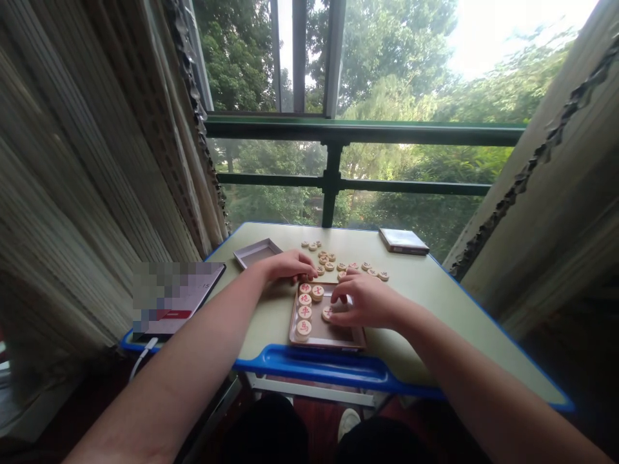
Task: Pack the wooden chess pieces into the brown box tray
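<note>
A shallow open box point(293, 322) lies near the front of the table. Along its left side stand xiangqi pieces with red characters, among them a horse piece point(304, 328), and another piece point(317, 292) sits beside that column. My right hand point(365, 298) reaches over the box from the right, thumb and forefinger closed at a xiangqi piece point(327, 313) inside it. At the far left corner of the box, my left hand point(289, 264) is bent downward, its fingertips closed on a pale xiangqi piece that they mostly cover. Loose pieces point(329, 266) are scattered just beyond both hands.
A grey box lid point(256, 252) lies behind my left forearm. On the left edge rests a tablet point(186, 299) with a white cable point(144, 354). A flat case point(403, 241) sits at the far right. The table point(435, 309) has a blue rim, with curtains and a railed window around it.
</note>
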Demonstrator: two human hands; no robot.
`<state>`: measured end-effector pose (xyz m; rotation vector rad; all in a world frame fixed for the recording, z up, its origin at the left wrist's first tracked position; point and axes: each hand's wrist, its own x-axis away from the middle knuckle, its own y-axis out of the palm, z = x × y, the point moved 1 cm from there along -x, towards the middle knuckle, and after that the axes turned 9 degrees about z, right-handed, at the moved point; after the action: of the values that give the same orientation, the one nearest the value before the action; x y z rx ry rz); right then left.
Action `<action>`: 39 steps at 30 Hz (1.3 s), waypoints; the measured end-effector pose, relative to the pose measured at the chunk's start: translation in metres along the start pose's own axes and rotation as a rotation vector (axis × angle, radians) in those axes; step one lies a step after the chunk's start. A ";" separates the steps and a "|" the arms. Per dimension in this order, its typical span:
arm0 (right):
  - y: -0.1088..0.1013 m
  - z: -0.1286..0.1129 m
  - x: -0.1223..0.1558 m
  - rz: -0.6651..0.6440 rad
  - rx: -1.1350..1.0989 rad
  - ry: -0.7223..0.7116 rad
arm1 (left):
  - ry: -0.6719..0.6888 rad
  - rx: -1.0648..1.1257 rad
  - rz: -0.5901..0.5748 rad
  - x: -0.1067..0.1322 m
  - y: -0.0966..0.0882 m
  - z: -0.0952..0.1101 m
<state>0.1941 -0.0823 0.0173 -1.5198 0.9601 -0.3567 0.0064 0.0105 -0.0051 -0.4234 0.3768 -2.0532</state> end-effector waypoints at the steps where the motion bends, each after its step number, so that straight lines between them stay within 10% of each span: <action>1: -0.001 -0.001 0.001 -0.007 -0.003 0.004 | -0.003 0.000 0.000 0.000 0.000 0.000; 39: 0.020 -0.001 -0.007 0.065 0.062 -0.103 | -0.024 -0.046 -0.009 -0.003 0.001 0.001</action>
<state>0.1821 -0.0762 0.0008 -1.4331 0.9074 -0.2573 0.0083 0.0123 -0.0051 -0.4778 0.4084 -2.0492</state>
